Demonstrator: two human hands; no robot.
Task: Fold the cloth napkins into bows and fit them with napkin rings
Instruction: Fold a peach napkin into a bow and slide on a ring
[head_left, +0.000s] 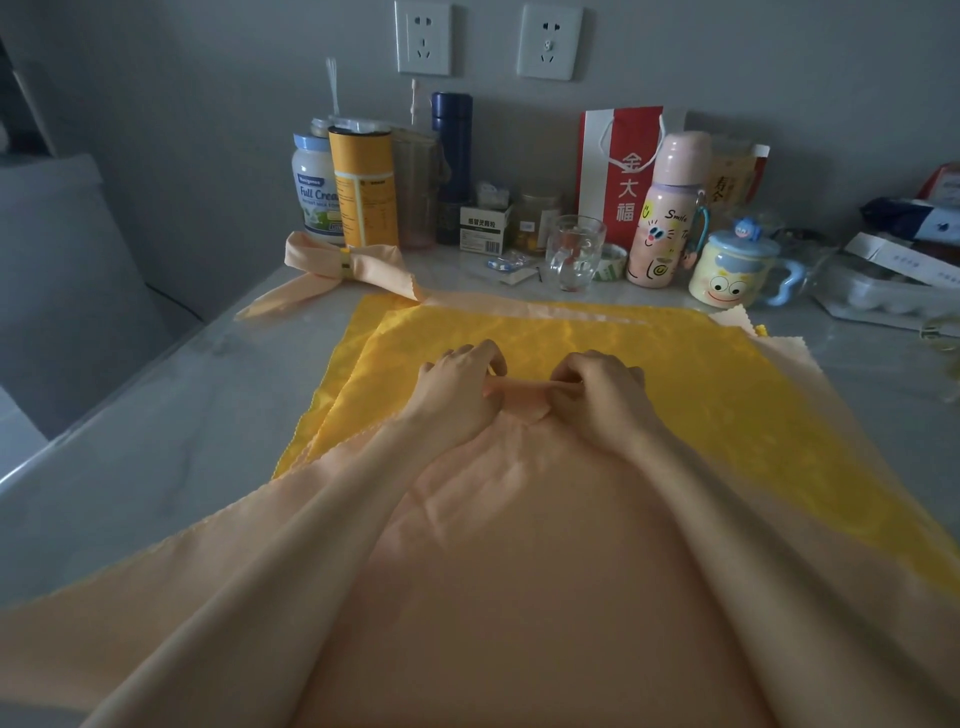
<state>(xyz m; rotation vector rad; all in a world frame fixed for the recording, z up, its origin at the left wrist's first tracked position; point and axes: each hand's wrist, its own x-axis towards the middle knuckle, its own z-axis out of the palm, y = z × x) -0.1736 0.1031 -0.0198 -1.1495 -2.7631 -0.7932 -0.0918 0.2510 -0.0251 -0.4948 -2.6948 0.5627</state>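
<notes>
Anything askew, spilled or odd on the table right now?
Nothing spilled or damaged. The yellow napkins under the peach napkin are stacked askew, left edges fanned apart. The left hand and right hand pinch its fold.

left hand and right hand curled, pinching, side by side
</notes>
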